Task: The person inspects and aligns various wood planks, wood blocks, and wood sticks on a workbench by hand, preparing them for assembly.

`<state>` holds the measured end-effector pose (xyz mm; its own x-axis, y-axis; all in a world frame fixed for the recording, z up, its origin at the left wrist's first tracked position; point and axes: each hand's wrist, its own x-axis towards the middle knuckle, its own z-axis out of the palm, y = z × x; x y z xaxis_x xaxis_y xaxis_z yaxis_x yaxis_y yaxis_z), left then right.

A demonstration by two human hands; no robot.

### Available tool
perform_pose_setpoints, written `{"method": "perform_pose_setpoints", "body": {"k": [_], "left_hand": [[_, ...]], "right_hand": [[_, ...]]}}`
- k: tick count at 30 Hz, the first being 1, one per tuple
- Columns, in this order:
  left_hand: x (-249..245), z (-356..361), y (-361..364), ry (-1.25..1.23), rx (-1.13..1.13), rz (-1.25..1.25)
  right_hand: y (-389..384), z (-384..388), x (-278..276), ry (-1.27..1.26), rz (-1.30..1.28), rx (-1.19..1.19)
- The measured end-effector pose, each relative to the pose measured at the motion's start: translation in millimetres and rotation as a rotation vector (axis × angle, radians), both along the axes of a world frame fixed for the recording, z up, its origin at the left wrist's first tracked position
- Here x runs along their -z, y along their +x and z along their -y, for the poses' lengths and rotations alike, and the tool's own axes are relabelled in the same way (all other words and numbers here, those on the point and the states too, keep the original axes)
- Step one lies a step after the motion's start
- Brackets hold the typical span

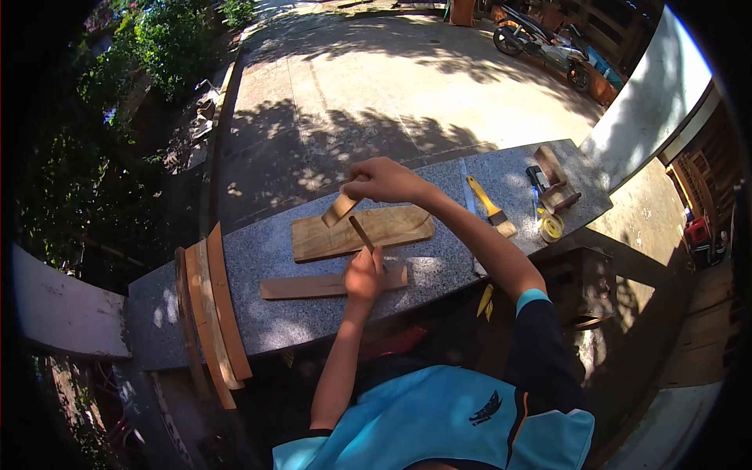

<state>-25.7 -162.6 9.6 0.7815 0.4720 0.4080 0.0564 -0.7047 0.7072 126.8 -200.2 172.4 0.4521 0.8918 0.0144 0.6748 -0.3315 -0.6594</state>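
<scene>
The fingers of the right hand (382,178) are pinched on one end of a short wooden piece (338,211), whose long axis slants down and to the left from the grip. The left hand (364,274) is closed around a slim, dark stick (361,233); the stick's free end points up and to the left, toward the wooden piece. Whether the two touch is unclear. Both are over a speckled stone bench (270,333), where a broad grained board (313,239) lies lengthwise, its right end slightly farther from the person. Nearer lies a narrow wooden strip (301,287), roughly parallel to the board and partly hidden by the left hand. Long wooden slats (222,294) lie crosswise at the bench's left end. To the right are a straight ruler (468,188), a yellow-handled paintbrush (489,207), brush end toward the person, and a roll of yellow tape (551,227).
</scene>
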Motion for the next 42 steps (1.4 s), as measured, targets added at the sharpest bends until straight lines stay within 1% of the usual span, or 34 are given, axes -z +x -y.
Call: {"method": "perform_pose_setpoints", "body": {"k": [1, 4, 7, 10, 11, 14, 16, 18, 21, 22, 23, 24, 26, 28, 29, 32, 33, 36, 37, 40, 42], "left_hand": [[-0.4, 0.0, -0.3, 0.006, -0.006, -0.020], [-2.0, 1.5, -0.4, 0.001, -0.016, -0.060], [-2.9, 1.4, -0.6, -0.032, -0.010, -0.061], [-2.4, 2.0, 0.4, -0.027, -0.014, -0.060], [-2.5, 1.5, 0.5, -0.016, -0.015, -0.070], [-4.5, 2.5, 3.5, -0.016, -0.023, -0.090], [-1.0, -0.7, 1.4, -0.025, -0.018, -0.150], [2.0, -1.0, 2.8, -0.016, -0.007, -0.154], [-8.4, -0.4, -1.8, -0.052, 0.017, -0.204], [-9.8, -0.4, 0.5, -0.079, 0.020, -0.212], [-5.1, -1.7, 1.5, -0.054, 0.007, -0.263], [-5.4, -1.5, 1.8, -0.060, 0.009, -0.248], [-6.8, -1.3, 0.9, -0.063, 0.021, -0.222], [-1.9, -1.6, 1.9, -0.068, 0.035, -0.208], [0.1, -1.8, 2.3, -0.071, 0.044, -0.204], [-4.4, -0.3, 1.2, -0.054, 0.038, -0.179], [-3.8, -0.8, 0.3, -0.056, 0.034, -0.169], [0.5, -1.6, 2.9, -0.049, 0.032, -0.148], [3.2, -2.1, 1.9, -0.041, 0.029, -0.158], [3.2, -1.2, 2.2, -0.030, 0.026, -0.136], [3.1, -2.0, 3.3, -0.034, 0.021, -0.108]], "right_hand": [[-3.4, 1.0, -8.0, -0.078, 0.067, -0.020], [0.4, -5.7, -3.8, 0.394, -0.184, 0.208], [-6.9, -10.2, 5.5, 0.542, -0.113, 0.250], [2.6, -2.7, -0.7, -0.113, 0.128, -0.032], [2.2, -3.7, -4.4, -0.077, 0.105, 0.047], [5.5, -12.2, -0.3, 0.481, -0.134, 0.398], [-0.1, -15.0, 14.8, 0.557, 0.038, 0.345], [13.0, -7.6, 18.9, 0.059, 0.154, -0.042], [10.7, -6.3, 5.3, 0.208, 0.138, 0.111], [8.7, -8.5, 6.1, 0.315, 0.075, 0.250], [4.1, -11.7, 7.4, 0.422, 0.010, 0.389], [1.8, -14.4, 9.1, 0.530, -0.055, 0.528], [7.6, -12.2, 22.5, 0.242, 0.162, 0.295], [10.6, -10.8, 17.7, -0.041, 0.336, 0.077], [15.6, -10.3, 10.1, 0.047, 0.199, 0.152], [6.4, -9.5, -2.3, 0.531, -0.125, 0.554], [4.3, -15.1, 7.5, 0.530, 0.008, 0.544], [11.0, -4.3, 15.3, -0.133, 0.219, 0.053], [14.0, -8.2, 19.5, -0.085, 0.290, 0.151], [16.7, -5.8, 9.5, 0.539, -0.031, 0.555], [19.8, -5.3, 25.5, 0.354, 0.085, 0.340]]}}
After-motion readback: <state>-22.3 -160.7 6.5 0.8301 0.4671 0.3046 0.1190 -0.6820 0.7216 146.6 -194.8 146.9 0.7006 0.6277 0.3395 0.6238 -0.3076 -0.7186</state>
